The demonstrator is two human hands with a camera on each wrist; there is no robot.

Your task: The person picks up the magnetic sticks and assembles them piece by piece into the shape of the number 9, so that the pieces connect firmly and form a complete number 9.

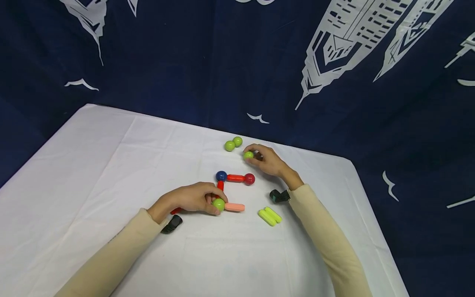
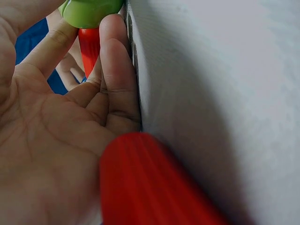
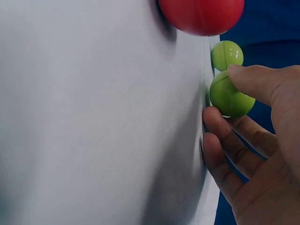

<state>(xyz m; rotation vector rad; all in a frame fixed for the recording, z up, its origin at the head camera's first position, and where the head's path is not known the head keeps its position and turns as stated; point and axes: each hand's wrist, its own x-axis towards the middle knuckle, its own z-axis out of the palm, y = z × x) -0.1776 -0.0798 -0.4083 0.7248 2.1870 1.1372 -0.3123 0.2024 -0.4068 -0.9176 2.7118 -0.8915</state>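
Two hands busy, a ball in each. Left hand (image 1: pixel 198 198) has thumb and fingers pinched round a green ball (image 1: pixel 218 204), pink rod (image 1: pixel 235 207) butted against its right side. Upright red rod (image 1: pixel 220 185) runs from that grip up to the blue ball (image 1: pixel 221 176); can't tell if its lower end seats, fingers hide it. From blue, level red rod (image 1: pixel 235 178) goes across to the red ball (image 1: pixel 249 179). Right hand (image 1: pixel 268 161) holds a second green ball (image 1: pixel 248 155) between thumb and fingers, just beside the pair of loose green balls (image 1: pixel 229 146) at the far edge

Step looks like ball-and-rod joining, with the right hand at part pickup. My read: next move calls for bringing that ball to the pink rod's bare right end, left grip steady so the corner doesn't swing. Yellow-green rods (image 1: pixel 267 217) lie unused nearby
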